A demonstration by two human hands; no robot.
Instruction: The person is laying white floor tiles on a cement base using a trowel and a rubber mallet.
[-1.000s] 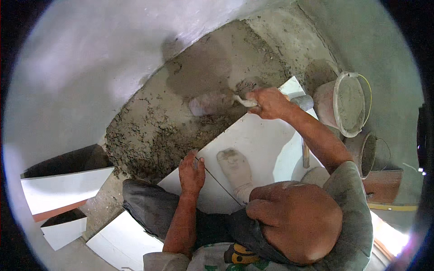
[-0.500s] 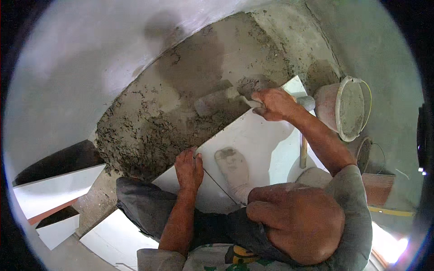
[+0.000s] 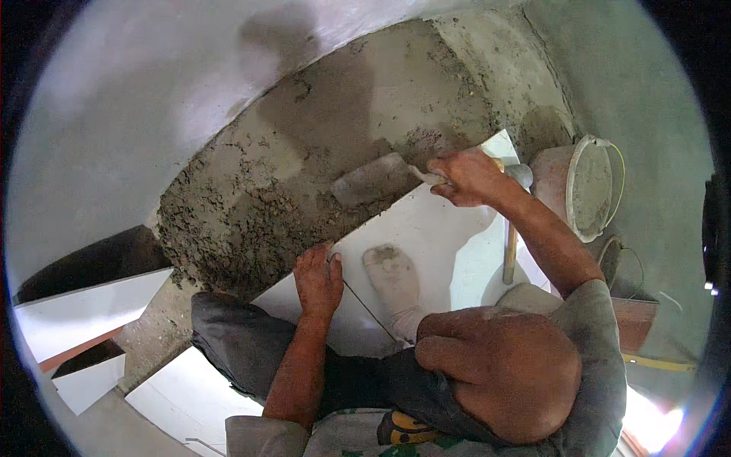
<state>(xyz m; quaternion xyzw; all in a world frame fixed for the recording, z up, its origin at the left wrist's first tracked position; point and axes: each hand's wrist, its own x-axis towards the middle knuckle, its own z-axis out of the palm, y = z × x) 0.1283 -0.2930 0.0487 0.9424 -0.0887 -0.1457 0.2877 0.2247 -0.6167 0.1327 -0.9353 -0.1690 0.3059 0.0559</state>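
My right hand (image 3: 470,177) is closed round the handle of a trowel (image 3: 373,180), above the far edge of the white tiles. The trowel's flat grey blade points left over the wet mortar (image 3: 304,167). My left hand (image 3: 319,282) lies on the edge of the white tile (image 3: 415,244), close to the joint between two tiles. Its fingers are stretched out and seem to hold nothing; their tips reach the mortar side. One sock-covered foot rests on the tile, and a bent knee partly hides the near tiles.
A mallet (image 3: 512,244) with a grey head lies on the tile beneath my right forearm. Behind it, a bucket (image 3: 572,186) with a pale rim stands by the right wall. Cut white tile pieces (image 3: 91,316) lean at the left. A reddish container (image 3: 634,320) sits farther right.
The trowel blade has shifted slightly, and it now shows more clearly over the mortar. My left hand stays at the tile edge. The whole view has moved a little.
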